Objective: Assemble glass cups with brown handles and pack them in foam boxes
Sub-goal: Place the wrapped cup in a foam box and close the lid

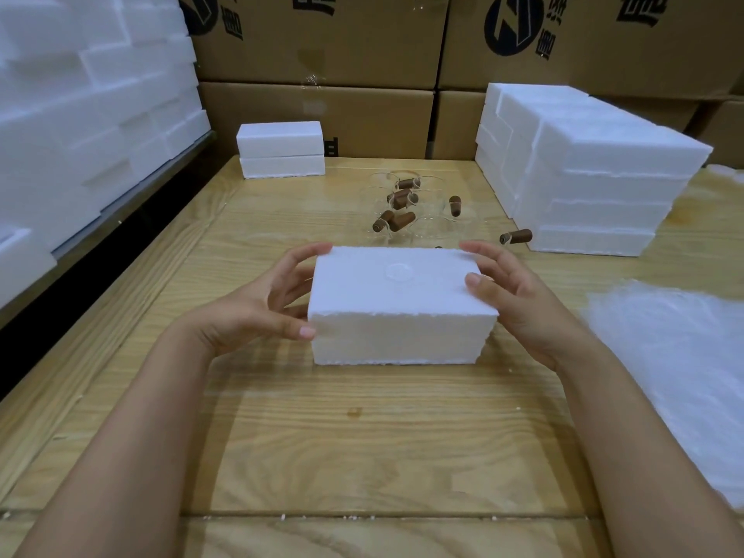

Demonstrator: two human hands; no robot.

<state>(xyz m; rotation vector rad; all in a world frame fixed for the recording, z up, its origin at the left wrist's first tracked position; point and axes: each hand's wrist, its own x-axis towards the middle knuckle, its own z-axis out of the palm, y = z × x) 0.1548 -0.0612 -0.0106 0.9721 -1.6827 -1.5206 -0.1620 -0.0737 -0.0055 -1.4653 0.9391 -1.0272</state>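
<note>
While it rests on the wooden table (362, 436) at the near middle of the scene, the foam box (398, 304) is closed, its lid seated on its base with a rough seam along the near face; a faint round moulded mark (398, 271) shows on the lid, with no writing that can be read. The left hand (257, 304) holds the box's left end, fingers moderately spread and curved; its thumb tip presses the near left corner at the seam, and its fingertips reach the lid's far left edge. The right hand (519, 300) holds the right end likewise; its thumb lies on the lid top near the right edge, and its fingers curl over the far right corner.

Just beyond the box lie the glass cups (402, 203) with brown handles, clustered; one loose brown handle (516, 237) lies to their right, beside a tall stack of foam boxes (596, 175). Two more foam boxes (280, 150) sit stacked at the far left of the table; a wall of foam pieces (80, 114) fills the left side. Cardboard cartons (322, 42) stand behind, printed with a black round logo and black characters, cut off and not legible.
</note>
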